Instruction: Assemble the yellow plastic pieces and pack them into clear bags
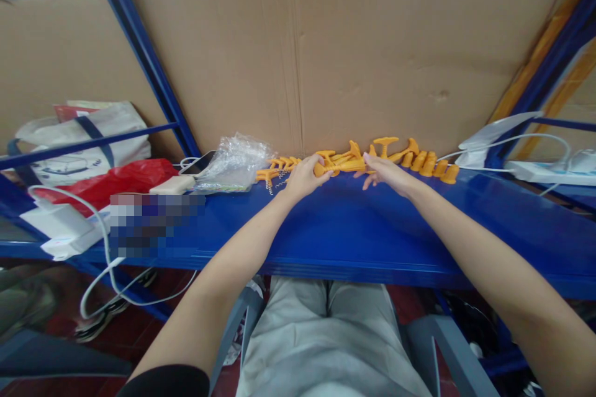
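My left hand (305, 180) is closed around an orange plastic piece (342, 167), whose rounded end shows between thumb and fingers. The piece lies nearly level and points toward my right hand (385, 175). That hand has its fingers apart at the piece's right end; whether they touch it I cannot tell. Just behind both hands are several orange T-shaped handles (385, 141). Left of my left hand, orange handles with thin metal spirals (269, 185) lie in a row. Orange cup-shaped caps (428, 164) stand in a line to the right of my right hand.
Everything rests on a blue metal shelf (354, 229) against a cardboard sheet (372, 43). Clear plastic bags (233, 164), a red bag (121, 183), white chargers (60, 223) and cables are at the left. White power strips (554, 170) lie at the right. Someone's shoe (100, 319) shows below left.
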A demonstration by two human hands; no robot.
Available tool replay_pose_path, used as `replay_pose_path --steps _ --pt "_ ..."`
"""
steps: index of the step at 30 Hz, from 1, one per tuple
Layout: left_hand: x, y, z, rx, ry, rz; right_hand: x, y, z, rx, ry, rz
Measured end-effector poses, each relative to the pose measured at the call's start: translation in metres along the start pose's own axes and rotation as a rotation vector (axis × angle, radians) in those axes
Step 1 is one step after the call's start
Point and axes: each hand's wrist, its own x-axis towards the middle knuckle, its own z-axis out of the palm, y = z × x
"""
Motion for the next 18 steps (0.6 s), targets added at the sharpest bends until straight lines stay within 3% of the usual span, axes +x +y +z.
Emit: replay_pose_path --steps 4,9,15,18 --pt "0.000 -0.002 -0.003 0.005 -0.007 0.003 0.000 0.003 -0.003 -0.011 -0.004 -0.121" --pt "-0.001 -0.002 -0.004 0.017 0.018 0.050 -0.003 -0.001 0.003 -0.003 -0.012 -0.084" --pt "0.000 0.000 -0.003 0.015 0.070 0.085 -0.007 -0.010 0.009 0.007 0.065 0.056" --pt "0.001 -0.001 -0.003 0.021 0.080 0.072 -0.006 -0.009 0.005 0.017 0.033 0.023"
